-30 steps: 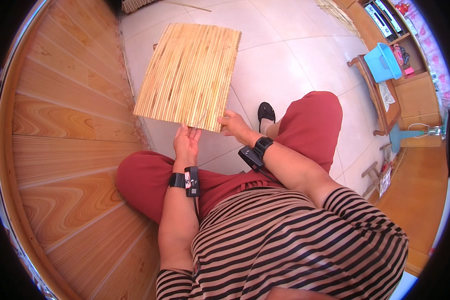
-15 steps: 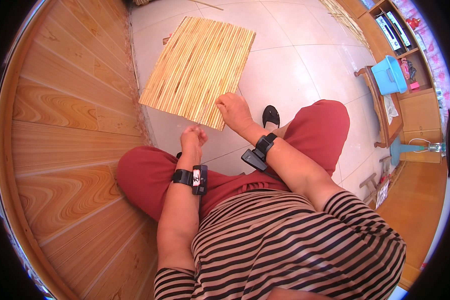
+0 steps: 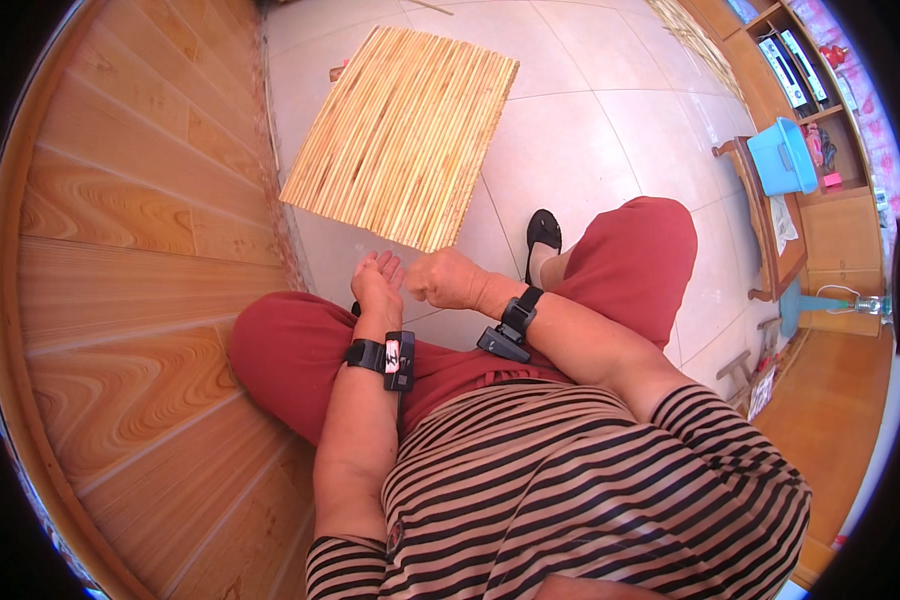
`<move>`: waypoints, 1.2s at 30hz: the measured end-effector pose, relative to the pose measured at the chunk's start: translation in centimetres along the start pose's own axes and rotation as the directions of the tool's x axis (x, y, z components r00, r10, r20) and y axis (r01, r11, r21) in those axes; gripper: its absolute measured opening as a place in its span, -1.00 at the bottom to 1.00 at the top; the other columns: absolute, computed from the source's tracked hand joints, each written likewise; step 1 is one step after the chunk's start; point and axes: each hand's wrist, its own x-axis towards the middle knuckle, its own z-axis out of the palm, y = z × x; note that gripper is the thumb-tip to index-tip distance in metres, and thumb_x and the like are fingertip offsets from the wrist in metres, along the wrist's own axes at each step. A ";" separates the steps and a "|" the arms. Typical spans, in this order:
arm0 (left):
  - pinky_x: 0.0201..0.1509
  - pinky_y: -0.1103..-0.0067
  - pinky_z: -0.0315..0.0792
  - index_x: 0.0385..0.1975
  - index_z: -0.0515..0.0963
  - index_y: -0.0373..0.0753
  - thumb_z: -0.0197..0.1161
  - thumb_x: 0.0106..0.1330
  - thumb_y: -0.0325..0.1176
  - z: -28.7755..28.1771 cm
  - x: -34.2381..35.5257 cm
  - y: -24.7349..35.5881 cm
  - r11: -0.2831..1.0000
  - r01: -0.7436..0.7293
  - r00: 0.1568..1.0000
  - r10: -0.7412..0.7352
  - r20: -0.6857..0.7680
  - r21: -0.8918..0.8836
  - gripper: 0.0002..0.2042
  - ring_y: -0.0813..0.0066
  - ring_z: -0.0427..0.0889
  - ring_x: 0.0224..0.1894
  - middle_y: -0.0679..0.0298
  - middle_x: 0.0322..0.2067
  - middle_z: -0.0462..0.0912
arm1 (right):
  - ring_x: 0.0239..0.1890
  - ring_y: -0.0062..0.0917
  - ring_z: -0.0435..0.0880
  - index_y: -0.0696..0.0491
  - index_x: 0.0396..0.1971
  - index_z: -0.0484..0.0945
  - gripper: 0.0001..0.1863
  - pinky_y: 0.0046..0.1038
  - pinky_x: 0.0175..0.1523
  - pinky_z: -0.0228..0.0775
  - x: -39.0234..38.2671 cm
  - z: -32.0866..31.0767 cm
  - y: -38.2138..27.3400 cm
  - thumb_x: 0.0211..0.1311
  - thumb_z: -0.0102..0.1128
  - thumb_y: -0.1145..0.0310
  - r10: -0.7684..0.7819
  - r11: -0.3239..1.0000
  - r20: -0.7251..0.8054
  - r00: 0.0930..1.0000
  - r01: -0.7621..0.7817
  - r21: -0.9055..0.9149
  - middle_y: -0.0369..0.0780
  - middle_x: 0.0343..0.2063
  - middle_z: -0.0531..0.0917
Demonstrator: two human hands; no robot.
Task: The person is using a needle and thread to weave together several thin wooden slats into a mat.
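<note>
A flat panel of pale yellow stalks (image 3: 400, 135), laid side by side, lies in front of me, its near edge just beyond my hands. My left hand (image 3: 378, 284) is palm up below that edge, fingers loosely bent and apart, with nothing visible in them. Close to its right, my right hand (image 3: 452, 280) is closed, thumb side toward the left fingers. Whatever the right fingers pinch, if anything, is hidden or too small to make out. Both hands look clear of the panel, and each wrist wears a black strapped device.
Wood-grain panelling (image 3: 150, 260) rises close on my left. Pale floor tiles (image 3: 570, 130) extend ahead. At right stand a small wooden table (image 3: 760, 215) with a light-blue plastic basket (image 3: 782, 158), and a wooden cabinet (image 3: 840, 235). More stalks (image 3: 695, 40) lie at the far right.
My right hand has moved from the panel's near right corner down and left, beside my left hand. The left hand's fingers have spread slightly. The panel has shifted a little in view.
</note>
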 end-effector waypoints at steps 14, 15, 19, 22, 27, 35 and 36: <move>0.08 0.17 0.43 0.07 0.36 -0.21 0.14 0.28 -0.50 4.1 -2.4 -0.5 0.992 -0.087 0.910 0.043 0.412 0.089 -0.65 0.31 0.56 -0.04 0.21 0.00 0.54 | 0.32 -0.01 0.16 0.03 0.24 0.23 -0.30 -0.12 0.33 0.05 0.1 0.3 4.9 0.00 0.18 0.51 0.563 0.825 -0.662 0.494 -0.373 0.424 0.09 0.27 0.18; 0.04 0.25 0.48 0.07 0.36 -0.23 0.12 0.28 -0.53 4.0 -2.8 -0.1 0.984 -0.166 0.924 0.132 0.359 0.064 -0.65 0.35 0.60 -0.10 0.19 -0.03 0.56 | 0.32 -0.01 0.16 0.03 0.24 0.23 -0.30 -0.12 0.33 0.05 0.1 0.2 4.9 0.00 0.18 0.51 0.561 0.827 -0.663 0.497 -0.370 0.423 0.09 0.27 0.18; -0.01 0.52 0.50 0.03 0.39 -0.32 0.10 0.27 -0.58 5.1 -5.8 4.0 0.888 -0.456 0.837 0.407 0.366 0.057 -0.69 0.43 0.62 -0.14 0.19 -0.10 0.60 | 0.38 -0.10 0.10 0.06 0.29 0.17 -0.28 -0.21 0.37 0.03 -1.7 -3.6 2.8 0.06 0.19 0.46 0.508 0.836 -0.658 0.555 -0.503 0.221 0.05 0.29 0.18; -0.07 0.60 0.48 0.03 0.40 -0.37 0.08 0.27 -0.59 6.6 -9.9 8.8 0.746 -0.663 0.671 0.555 0.492 0.064 -0.69 0.51 0.61 -0.13 0.19 -0.11 0.61 | 0.28 -0.18 0.26 0.10 0.17 0.31 -0.42 -0.27 0.31 0.13 -1.7 -7.2 0.0 0.09 0.21 0.45 0.312 0.930 -0.745 0.589 -0.349 0.114 -0.02 0.18 0.34; -0.12 0.66 0.45 -0.06 0.49 -0.41 0.11 0.26 -0.56 7.0 -14.2 13.7 0.478 -0.847 0.523 0.664 0.534 0.234 -0.75 0.66 0.58 -0.24 0.26 -0.23 0.66 | -0.06 -0.26 0.53 0.13 -0.12 0.49 -0.72 -0.33 0.08 0.35 -0.7 -9.8 -4.1 0.16 0.21 0.41 0.363 0.902 -0.662 0.655 -0.069 0.426 -0.12 -0.20 0.56; -0.23 0.40 0.51 -0.12 0.57 -0.24 0.18 0.15 -0.42 5.7 -17.2 11.3 0.123 -0.824 0.550 0.412 0.726 0.554 -0.72 0.19 0.69 -0.35 0.02 -0.44 0.66 | -0.28 -0.47 0.61 0.15 -0.21 0.52 -0.80 -0.49 -0.13 0.46 -0.3 -9.8 -6.0 0.16 0.25 0.52 0.370 0.873 -0.689 0.623 0.020 0.487 -0.18 -0.35 0.59; -0.23 0.34 0.51 -0.12 0.57 -0.19 0.19 0.12 -0.39 5.7 -17.8 11.1 0.042 -0.791 0.583 0.355 0.730 0.611 -0.71 0.07 0.68 -0.34 -0.03 -0.44 0.64 | -0.30 -0.46 0.61 0.14 -0.23 0.53 -0.81 -0.49 -0.16 0.46 -0.5 -10.1 -5.8 0.14 0.25 0.55 0.363 0.887 -0.699 0.616 0.003 0.463 -0.18 -0.37 0.59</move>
